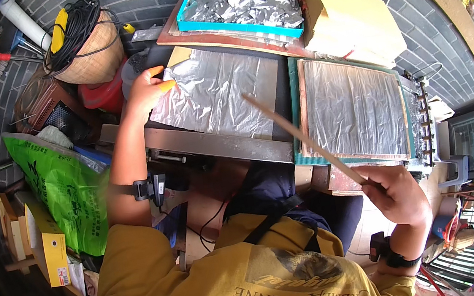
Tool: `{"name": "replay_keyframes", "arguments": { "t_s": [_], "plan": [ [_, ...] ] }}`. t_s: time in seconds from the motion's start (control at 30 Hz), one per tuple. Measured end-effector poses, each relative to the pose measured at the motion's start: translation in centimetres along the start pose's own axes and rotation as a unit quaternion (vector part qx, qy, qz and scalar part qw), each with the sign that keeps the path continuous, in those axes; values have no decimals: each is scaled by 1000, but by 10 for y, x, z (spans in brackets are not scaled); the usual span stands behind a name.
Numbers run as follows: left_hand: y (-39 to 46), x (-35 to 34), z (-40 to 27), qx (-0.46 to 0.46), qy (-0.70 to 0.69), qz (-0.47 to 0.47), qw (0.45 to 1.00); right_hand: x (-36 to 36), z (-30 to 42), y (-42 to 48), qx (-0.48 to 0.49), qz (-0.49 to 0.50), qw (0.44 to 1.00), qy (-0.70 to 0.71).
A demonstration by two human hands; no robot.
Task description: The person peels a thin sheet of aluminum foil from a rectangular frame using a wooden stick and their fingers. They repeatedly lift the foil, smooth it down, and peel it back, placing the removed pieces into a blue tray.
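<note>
My left hand [148, 92], with orange-yellow covers on thumb and forefinger, is at the upper left corner of a thin, creased silver foil sheet [229, 90]. Thumb and forefinger grip the foil's left edge, which is crumpled there. Under the foil, a tan paper edge [179, 56] shows on a dark work surface [283, 97]. My right hand [398, 194] grips a long, thin wooden stick [308, 141] near its lower end. The stick slants up and left, and its tip appears over the foil's right part; whether it touches cannot be told.
Right of the foil, a foil-topped stack [355, 107] rests on a green ribbed board [294, 91]. Behind are a turquoise tray [244, 30] of crumpled foil and a tan paper stack [354, 15]. A basket [94, 54] with black cable and a green sack [68, 192] stand left.
</note>
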State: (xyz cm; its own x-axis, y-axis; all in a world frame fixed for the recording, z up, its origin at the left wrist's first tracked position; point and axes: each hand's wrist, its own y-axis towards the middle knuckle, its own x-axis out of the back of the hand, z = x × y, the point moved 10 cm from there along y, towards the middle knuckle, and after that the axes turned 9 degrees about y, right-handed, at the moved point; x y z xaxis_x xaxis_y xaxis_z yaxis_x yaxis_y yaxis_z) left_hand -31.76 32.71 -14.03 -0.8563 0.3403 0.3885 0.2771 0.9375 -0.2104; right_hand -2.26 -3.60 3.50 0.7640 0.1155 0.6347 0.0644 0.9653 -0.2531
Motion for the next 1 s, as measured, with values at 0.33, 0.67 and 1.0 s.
{"name": "replay_keyframes", "arguments": {
  "t_s": [0.33,0.67,1.0],
  "plan": [
    [0,15,2,-5,18,-24,1000,2,-8,8,-43,-13,999,-24],
    [-33,44,-26,-136,210,-233,940,-41,-14,30,-46,-12,982,185],
    [-59,8,-45,-218,305,-203,905,-108,-4,94,-83,108,917,375]
  ]
}}
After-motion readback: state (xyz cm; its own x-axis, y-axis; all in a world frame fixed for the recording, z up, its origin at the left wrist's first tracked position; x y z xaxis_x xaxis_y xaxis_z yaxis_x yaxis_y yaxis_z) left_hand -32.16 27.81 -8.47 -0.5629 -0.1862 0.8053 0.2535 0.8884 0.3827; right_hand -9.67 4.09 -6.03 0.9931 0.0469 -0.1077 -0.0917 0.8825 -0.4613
